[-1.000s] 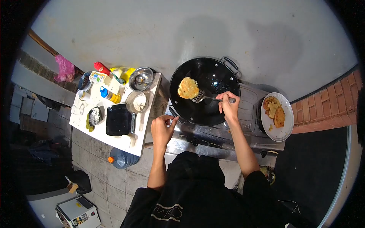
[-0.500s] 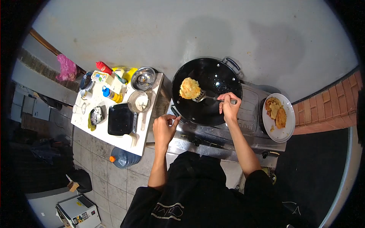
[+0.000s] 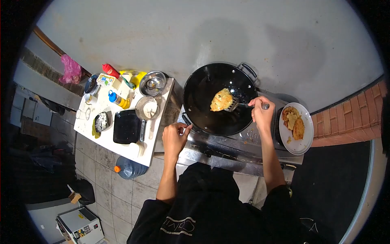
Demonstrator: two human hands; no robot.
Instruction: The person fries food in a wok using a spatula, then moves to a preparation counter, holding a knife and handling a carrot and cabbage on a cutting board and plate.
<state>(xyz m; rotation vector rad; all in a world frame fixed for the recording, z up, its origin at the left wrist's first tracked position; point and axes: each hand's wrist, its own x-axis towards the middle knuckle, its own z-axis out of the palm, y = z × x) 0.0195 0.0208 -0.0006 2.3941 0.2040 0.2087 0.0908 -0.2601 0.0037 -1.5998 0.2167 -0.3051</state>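
My right hand [image 3: 263, 112] has its fingers curled snug around the handle of the spatula [image 3: 243, 105]. On the other end sits the yellow-brown patty [image 3: 221, 101], over the middle of the big black pan [image 3: 200, 116]. It looks a bit tipped, and I can't tell if its edge touches the pan. My left hand [image 3: 174, 137] is by my side of the pan, with thumb and finger pinched together on the left handle [image 3: 186, 118]. I can't see how tight that pinch is.

I think this is the scoop-and-carry part. The next move calls for a slow, flat spatula, with the patty's middle well over it, since it could slip off. The pan needs to stay put too. To my right is a white plate [image 3: 300, 147] with brown fried food [image 3: 298, 128] on it.
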